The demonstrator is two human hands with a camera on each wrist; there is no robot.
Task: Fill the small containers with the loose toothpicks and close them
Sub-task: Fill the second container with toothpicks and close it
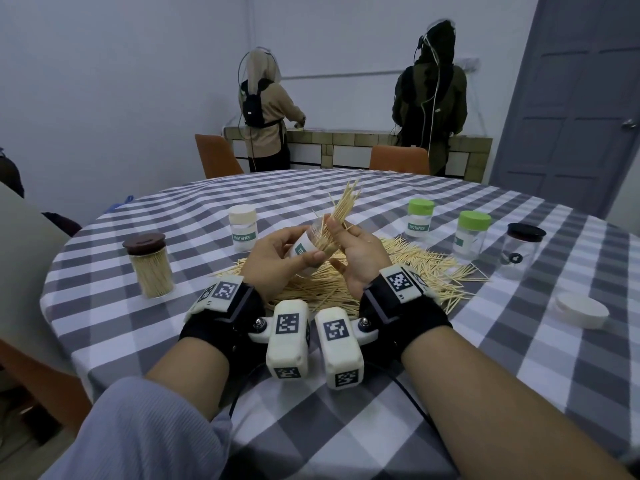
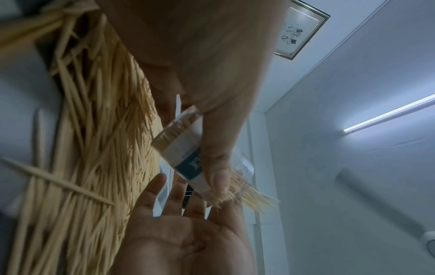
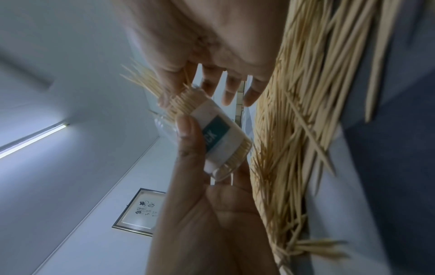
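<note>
My left hand grips a small clear container with a green TOOTHPICK label, tilted with its mouth away from me. It has no lid and toothpicks show inside it. My right hand pinches a bundle of toothpicks whose lower ends sit in that mouth. Under both hands a pile of loose toothpicks spreads over the checked tablecloth. The left wrist view shows my thumb lying on the container. In the right wrist view the bundle runs behind my index finger above the container.
A brown-lidded jar full of toothpicks stands at the left and a white-lidded container behind my hands. Two green-lidded containers, a black-lidded clear jar and a loose white lid are at the right. Two people stand at the far counter.
</note>
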